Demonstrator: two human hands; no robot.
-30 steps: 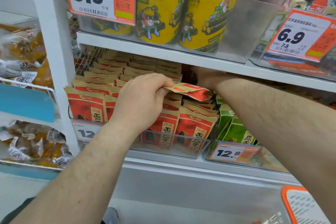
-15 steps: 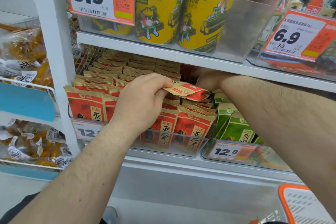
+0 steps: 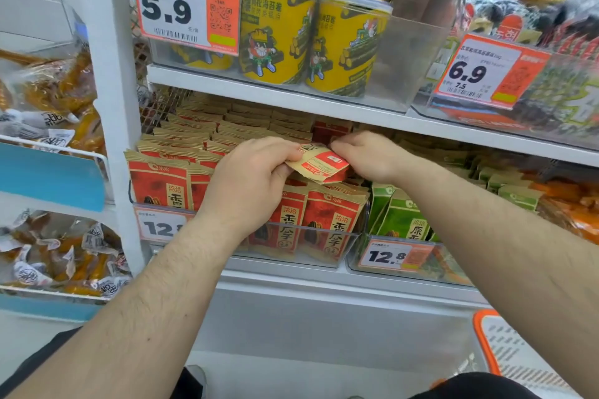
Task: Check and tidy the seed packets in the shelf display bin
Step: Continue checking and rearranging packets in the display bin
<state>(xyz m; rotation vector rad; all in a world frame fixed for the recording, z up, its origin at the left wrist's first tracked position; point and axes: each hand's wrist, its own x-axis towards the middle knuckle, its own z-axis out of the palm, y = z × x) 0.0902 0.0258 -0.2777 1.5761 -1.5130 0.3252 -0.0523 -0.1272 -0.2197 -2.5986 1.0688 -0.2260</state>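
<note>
- You have one view only, from the wide-angle camera worn on your head; no second view shares the scene.
- It faces forward and slightly down, straight at the shelf unit, from close range.
- Your forearms enter from the bottom edge; your left hand (image 3: 249, 178) and right hand (image 3: 369, 155) meet near frame centre.
- The clear bin (image 3: 324, 256) sits just below centre; the upper shelf (image 3: 291, 100) crosses the top half.
- Wide-angle distortion bends the edges.
</note>
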